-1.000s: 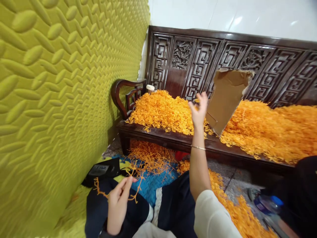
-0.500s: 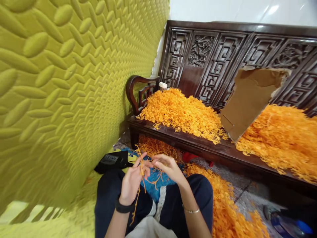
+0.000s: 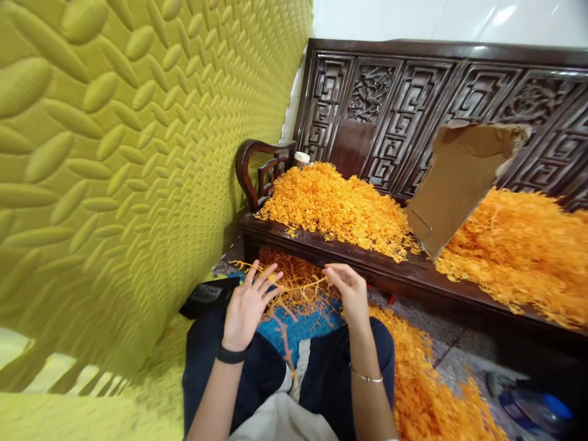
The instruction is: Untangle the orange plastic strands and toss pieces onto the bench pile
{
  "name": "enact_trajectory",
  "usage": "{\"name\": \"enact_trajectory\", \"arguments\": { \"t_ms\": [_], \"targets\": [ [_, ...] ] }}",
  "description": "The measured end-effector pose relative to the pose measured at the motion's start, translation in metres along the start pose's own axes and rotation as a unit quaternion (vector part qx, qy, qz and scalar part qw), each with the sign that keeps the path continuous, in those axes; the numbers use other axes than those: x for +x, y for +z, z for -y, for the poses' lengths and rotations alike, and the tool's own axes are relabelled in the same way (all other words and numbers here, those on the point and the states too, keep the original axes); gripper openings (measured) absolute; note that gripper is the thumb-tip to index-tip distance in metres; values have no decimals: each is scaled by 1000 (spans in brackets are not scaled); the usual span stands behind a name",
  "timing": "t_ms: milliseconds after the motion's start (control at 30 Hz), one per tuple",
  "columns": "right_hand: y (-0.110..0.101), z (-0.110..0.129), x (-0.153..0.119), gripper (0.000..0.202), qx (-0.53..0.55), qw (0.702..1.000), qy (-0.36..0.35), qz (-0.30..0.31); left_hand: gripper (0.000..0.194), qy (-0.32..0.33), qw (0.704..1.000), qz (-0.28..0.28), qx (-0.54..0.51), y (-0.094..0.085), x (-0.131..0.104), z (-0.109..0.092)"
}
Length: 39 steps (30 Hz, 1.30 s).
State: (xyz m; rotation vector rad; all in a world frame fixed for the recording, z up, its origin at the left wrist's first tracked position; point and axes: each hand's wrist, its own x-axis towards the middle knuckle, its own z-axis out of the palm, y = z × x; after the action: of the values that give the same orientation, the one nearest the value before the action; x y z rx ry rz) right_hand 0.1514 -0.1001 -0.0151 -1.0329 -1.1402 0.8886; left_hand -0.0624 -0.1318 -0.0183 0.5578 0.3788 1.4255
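Observation:
My left hand (image 3: 247, 306) is turned palm up with its fingers spread, and part of an orange strand lies across its fingertips. My right hand (image 3: 350, 293) pinches the other part of that orange strand (image 3: 305, 285) between thumb and fingers, over my knees. Below the hands, a blurred orange strand (image 3: 285, 343) hangs in the air above my lap. Beyond them, a tangle of orange strands (image 3: 298, 303) lies on a blue mat (image 3: 301, 329).
A dark carved wooden bench (image 3: 294, 236) bears orange piles (image 3: 337, 205) split by a cardboard piece (image 3: 452, 184). More orange pieces (image 3: 413, 373) lie on the floor at right, near a blue-capped bottle (image 3: 535, 410). A yellow padded surface (image 3: 151, 184) rises at left; a black bag (image 3: 209, 295) sits beside my knee.
My hands have moved apart: the right went to the right, and the left opened its fingers. The strand stretches between them, and another strand has come away from the left hand.

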Motion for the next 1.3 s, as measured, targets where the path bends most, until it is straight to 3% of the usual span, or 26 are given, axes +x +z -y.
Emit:
{"name": "enact_trajectory", "arguments": {
  "t_ms": [133, 300, 400, 467, 533, 567, 600, 633, 700, 800, 967, 1133, 1200, 1300],
  "targets": [
    [-7, 14, 16, 18, 25, 996, -52, -73, 48, -4, 1000, -3, -21, 2, 4, -4],
    [-8, 24, 26, 18, 15, 991, -89, -103, 44, -9, 1000, 18, -20, 5, 3, -4],
    [-9, 18, 34, 22, 2, 989, -100, -105, 46, 5, 999, 33, 5, 1, 4, -1],
    [-10, 7, 44, 24, -24, 991, -83, -102, 52, 20, 997, 38, 71, -6, 10, 3],
    [-12, -11, 54, 25, -54, 992, -54, -104, 58, 22, 971, 36, 237, -20, 21, 9],
    [-13, -22, 58, 23, -67, 991, -38, -105, 59, 14, 935, 32, 352, -30, 28, 14],
    [-15, -33, 60, 22, -81, 991, -22, -105, 59, -16, 865, 31, 501, -41, 34, 20],
    [-18, -45, 61, 21, -96, 990, -6, -104, 58, -48, 834, 31, 549, -54, 40, 27],
    [-27, -66, 56, 19, -130, 986, 23, -105, 54, -102, 783, 26, 613, -81, 48, 42],
    [-51, -88, 30, 21, -170, 976, 43, -128, 41, -161, 675, 19, 720, -120, 43, 68],
    [-128, -97, -42, 41, -224, 943, 33, -244, 34, -226, 498, 73, 834, -158, 8, 105],
    [-209, -94, -112, 58, -306, 880, 48, -359, 32, -216, 378, 130, 891, -166, -6, 118],
    [-224, -93, -128, 59, -346, 865, 56, -359, 32, -210, 344, 146, 904, -166, -4, 119],
    [-226, -94, -136, 54, -412, 850, 73, -321, 34, -203, 311, 163, 914, -166, 0, 120]
  ]
}}
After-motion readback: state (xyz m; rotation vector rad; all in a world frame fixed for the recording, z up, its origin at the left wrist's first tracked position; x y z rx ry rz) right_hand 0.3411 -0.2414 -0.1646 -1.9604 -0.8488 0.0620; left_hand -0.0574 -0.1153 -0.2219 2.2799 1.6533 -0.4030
